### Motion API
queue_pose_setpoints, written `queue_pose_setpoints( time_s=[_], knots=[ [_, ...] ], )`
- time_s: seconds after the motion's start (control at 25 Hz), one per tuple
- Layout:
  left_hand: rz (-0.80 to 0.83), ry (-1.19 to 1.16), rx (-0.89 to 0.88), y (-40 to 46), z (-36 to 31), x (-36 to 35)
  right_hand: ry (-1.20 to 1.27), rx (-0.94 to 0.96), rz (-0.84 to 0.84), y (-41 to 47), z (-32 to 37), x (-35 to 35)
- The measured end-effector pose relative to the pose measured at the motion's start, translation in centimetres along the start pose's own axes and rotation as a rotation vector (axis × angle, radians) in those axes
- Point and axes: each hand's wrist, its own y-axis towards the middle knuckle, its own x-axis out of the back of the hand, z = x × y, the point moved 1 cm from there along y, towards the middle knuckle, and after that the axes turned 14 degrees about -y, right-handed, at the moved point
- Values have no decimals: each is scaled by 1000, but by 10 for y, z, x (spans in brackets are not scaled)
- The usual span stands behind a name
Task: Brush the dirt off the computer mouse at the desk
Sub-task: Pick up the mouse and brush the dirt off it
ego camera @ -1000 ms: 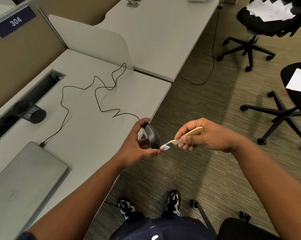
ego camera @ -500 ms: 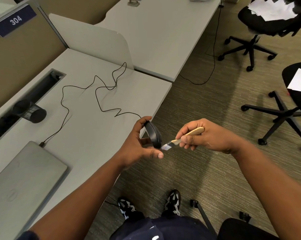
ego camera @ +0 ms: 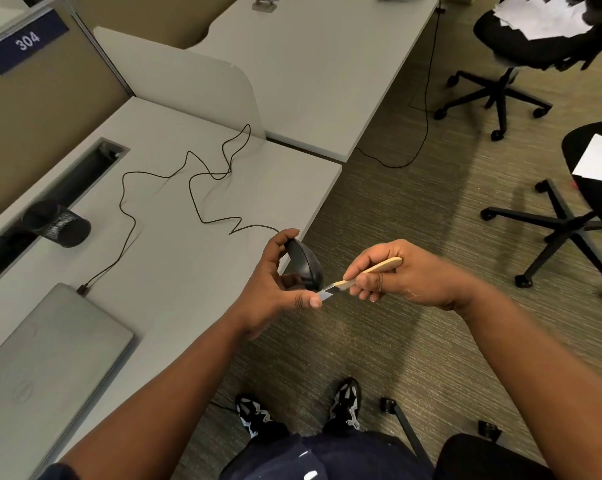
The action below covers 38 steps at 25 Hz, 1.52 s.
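The left hand's fingers (ego camera: 290,239) are curling over the top of the mouse (ego camera: 304,263) while the thumb is pressing along its lower edge, so the left hand (ego camera: 275,285) is gripping the mouse by its two ends, tipped on its side in the air just past the corner of the desk (ego camera: 175,271). The right hand (ego camera: 401,273) is pinching the pale wooden handle of a small brush (ego camera: 360,275) between thumb and curled fingers, and the bristle tip is touching the mouse's near edge beside the left thumb.

The mouse is looking like a light, hard plastic shell, smooth and probably a little slippery, so holding it by the ends, as now, seems sound, since that is leaving the body free for the brush. Its thin black cable (ego camera: 188,188) is trailing in loose loops across the desk to a closed laptop (ego camera: 50,348); it is looking slack, so it should not be tugging. The brush is likely light, with soft bristles that bend under gentle pressure.
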Motion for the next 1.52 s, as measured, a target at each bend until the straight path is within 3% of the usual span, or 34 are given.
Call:
queue_pose_setpoints(
  time_s=[0.16,0.28,0.56,0.84,1.08,1.52],
  knots=[
    [-29,-12,15,0,0,-1,15,-22,-68,-2,-2,4],
    [-52,-46,54,-1,-1,-4,84,20,-18,-5,6,4],
    [-110,-389,103,-3,-3,-9,-15,78,-44,4,6,-14],
    [-153,-464,60,-1,-8,-11,-33,41,-122,0,-1,-10],
    [-163,-467,27,0,-3,-8,158,92,-130,-3,6,-9],
    [-174,-623,59,2,-3,-9,-32,113,-235,-2,-6,-12]
  ],
)
